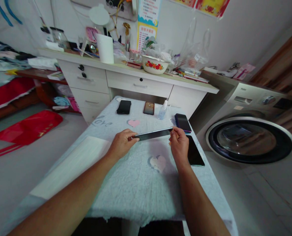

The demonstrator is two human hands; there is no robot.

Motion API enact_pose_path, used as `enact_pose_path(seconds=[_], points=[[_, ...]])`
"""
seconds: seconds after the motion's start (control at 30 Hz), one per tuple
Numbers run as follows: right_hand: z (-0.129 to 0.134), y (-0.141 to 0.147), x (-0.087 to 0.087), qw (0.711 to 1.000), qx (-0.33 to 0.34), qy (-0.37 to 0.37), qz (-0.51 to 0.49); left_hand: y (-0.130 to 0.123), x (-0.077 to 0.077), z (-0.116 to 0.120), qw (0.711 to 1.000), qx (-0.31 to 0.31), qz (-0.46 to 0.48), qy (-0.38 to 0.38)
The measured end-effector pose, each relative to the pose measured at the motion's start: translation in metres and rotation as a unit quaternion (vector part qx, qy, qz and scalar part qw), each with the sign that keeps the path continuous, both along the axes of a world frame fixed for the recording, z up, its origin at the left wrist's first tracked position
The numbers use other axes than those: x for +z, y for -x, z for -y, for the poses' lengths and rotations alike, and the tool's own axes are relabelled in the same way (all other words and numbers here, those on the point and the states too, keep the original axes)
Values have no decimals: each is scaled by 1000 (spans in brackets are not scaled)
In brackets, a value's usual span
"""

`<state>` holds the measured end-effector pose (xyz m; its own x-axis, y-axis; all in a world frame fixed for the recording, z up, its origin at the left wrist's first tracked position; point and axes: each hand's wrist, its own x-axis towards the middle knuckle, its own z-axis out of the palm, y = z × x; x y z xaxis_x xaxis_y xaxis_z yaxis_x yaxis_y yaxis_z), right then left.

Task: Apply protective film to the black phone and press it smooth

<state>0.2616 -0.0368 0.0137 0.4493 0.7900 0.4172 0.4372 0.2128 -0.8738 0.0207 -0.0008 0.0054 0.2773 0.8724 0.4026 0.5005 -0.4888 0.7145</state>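
You are holding a slim dark device [153, 134] above the cloth-covered table [136, 186], and it is spanning the gap between your hands. Your left hand [122, 142] is pinching its left end between thumb and curled fingers; your right hand [180, 142], fingers folded in, is gripping its right end. A black tablet [195, 152] is lying just beside your right hand.

Held tablet [153, 134] smooth; lying tablet [195, 153] glossy, glass-like; spray bottle [162, 112] translucent plastic; tablecloth [133, 186] matt, fuzzy cloth.
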Motion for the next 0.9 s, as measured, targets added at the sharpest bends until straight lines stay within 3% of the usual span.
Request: enact_pose_path(seconds=[0.1,0.27,0.47,0.67,0.9], points=[[6,2,10,992,-19,-76,97,-4,-3,-1,1000,5,2,1],[13,7,24,970,-48,-134,195,-13,-9,-3,997,31,44,62],[18,12,32,944,-73,-188,261,-21,-15,-4,989,-18,103,101],[22,20,35,928,-77,-217,294,-20,-13,-3,996,-31,28,73],[23,31,30,926,-32,-237,293,-19,-5,-1,991,6,-124,-41]])
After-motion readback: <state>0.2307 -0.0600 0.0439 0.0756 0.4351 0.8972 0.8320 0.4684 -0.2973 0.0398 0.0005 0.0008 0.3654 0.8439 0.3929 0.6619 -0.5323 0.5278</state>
